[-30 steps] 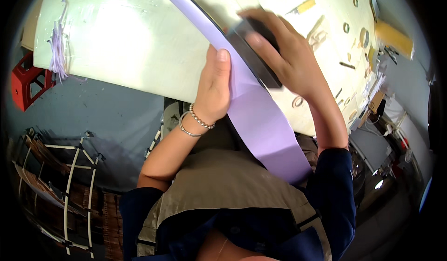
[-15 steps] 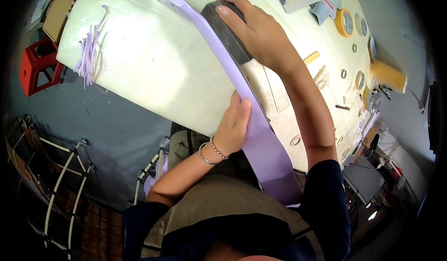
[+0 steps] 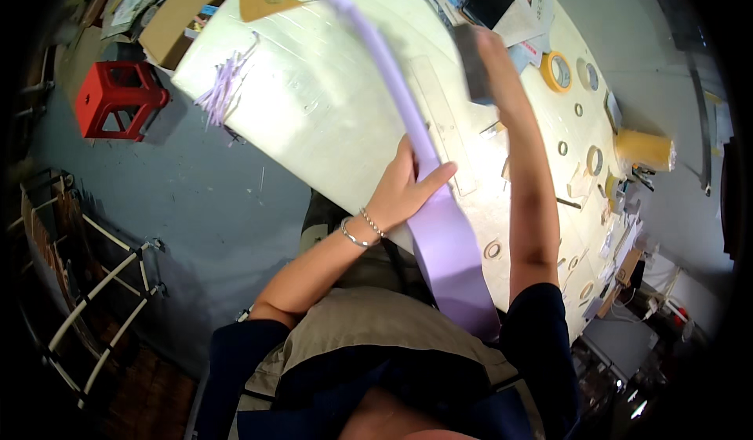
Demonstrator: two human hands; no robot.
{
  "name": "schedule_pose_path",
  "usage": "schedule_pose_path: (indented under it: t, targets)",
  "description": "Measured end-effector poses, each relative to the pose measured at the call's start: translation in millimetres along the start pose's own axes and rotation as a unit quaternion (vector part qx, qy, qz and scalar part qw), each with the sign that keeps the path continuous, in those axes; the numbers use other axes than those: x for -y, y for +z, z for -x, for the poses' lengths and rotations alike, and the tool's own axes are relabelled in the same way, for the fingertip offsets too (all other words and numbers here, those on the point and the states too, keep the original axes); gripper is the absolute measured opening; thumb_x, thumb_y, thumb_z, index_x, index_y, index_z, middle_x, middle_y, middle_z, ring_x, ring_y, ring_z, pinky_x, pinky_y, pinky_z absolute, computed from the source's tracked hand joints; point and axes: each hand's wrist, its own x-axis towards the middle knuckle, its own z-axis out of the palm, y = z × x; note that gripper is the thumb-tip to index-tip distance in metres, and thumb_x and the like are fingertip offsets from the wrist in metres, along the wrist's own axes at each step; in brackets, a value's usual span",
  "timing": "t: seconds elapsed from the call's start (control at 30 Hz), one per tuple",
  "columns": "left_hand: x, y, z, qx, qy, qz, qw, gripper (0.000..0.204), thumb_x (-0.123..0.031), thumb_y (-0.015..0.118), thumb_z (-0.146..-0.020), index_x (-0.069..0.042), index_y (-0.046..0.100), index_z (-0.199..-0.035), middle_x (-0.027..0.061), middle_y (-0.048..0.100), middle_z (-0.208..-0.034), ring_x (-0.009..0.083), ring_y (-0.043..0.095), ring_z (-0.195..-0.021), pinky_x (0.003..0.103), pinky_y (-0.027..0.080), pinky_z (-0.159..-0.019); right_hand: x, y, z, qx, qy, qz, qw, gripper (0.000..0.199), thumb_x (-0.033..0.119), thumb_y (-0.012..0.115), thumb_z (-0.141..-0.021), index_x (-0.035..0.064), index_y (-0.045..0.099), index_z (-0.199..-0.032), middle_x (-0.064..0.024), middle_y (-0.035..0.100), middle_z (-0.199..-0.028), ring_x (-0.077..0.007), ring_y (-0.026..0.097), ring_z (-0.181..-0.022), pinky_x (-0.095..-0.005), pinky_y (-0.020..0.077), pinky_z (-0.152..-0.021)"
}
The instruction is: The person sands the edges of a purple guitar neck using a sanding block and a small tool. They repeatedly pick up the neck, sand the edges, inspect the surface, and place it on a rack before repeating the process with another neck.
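Grip of left hand [image 3: 406, 189] clasps lilac guitar-like piece [image 3: 449, 240], probably steadying it; right hand [image 3: 500, 75] grasps dark block [image 3: 472, 65], apart from piece.

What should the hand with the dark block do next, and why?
Maybe the right hand should put the block down by the papers. It holds the block near them and apart from the purple strip, which the left hand grips, so the block doesn't seem to be in use.
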Motion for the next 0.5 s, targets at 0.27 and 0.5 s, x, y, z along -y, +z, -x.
schedule_pose_path:
  t: [0.27,0.5]
  targets:
    - [-207,45,-33,0.07,0.328,-0.487,0.806,0.041,-0.03,0.066,-0.078,-0.002,0.047,-0.101,0.0127,0.061,-0.08,0.0344,0.06,-0.073,0.041,0.047,-0.063,26,-162,110,-0.145,0.008,-0.135,0.98,0.055,0.049,0.042,-0.095,0.0088,0.042,-0.133,-0.0083,0.058,-0.092,-0.0083,0.051,-0.057,-0.0227,0.0439,-0.051]
    - [-73,23,-47,0.118,0.477,-0.644,0.587,0.02,-0.013,0.06,-0.07,-0.013,0.051,-0.087,0.0026,0.054,-0.081,0.0216,0.054,-0.084,0.033,0.045,-0.076,-39,-145,195,-0.096,-0.004,-0.098,0.991,0.064,0.059,0.036,-0.093,0.0105,0.041,-0.134,-0.0091,0.058,-0.096,-0.0092,0.051,-0.063,-0.0215,0.0431,-0.056]
